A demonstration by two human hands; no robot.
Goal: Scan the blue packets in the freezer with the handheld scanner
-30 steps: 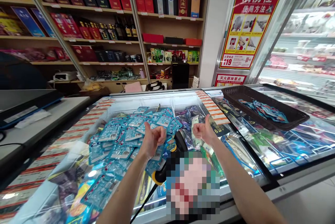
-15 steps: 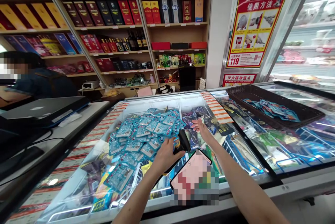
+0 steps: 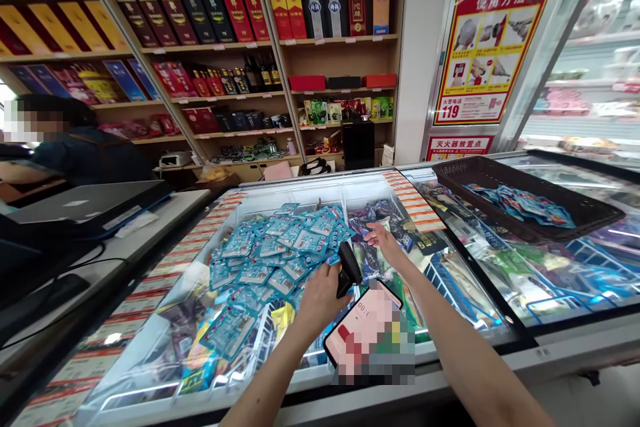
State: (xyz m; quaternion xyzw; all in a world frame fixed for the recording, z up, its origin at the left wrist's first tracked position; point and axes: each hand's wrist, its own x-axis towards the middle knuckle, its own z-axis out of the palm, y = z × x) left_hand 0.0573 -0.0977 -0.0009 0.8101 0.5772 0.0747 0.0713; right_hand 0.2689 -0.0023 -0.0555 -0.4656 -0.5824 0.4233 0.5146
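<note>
In the curled fingers of the left hand [image 3: 320, 300], head jutting past their tips, is the black scanner [image 3: 350, 263] — likely rigid, light, best held by its handle. Rightward, the right hand [image 3: 387, 245] hangs, fingers loosely parted, apparently empty.

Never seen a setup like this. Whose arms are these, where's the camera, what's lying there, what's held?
No robot here: these are a person's bare arms, seen by one camera worn on that person's head, looking forward and down. The surface is the glass top of a chest freezer. A heap of blue packets appears to lie on it, along with a phone, partly blurred out, and a brown tray with more packets. The left hand is at a black scanner-like device; how firmly it holds it is hidden. The right hand is open, with nothing visible in it.
</note>
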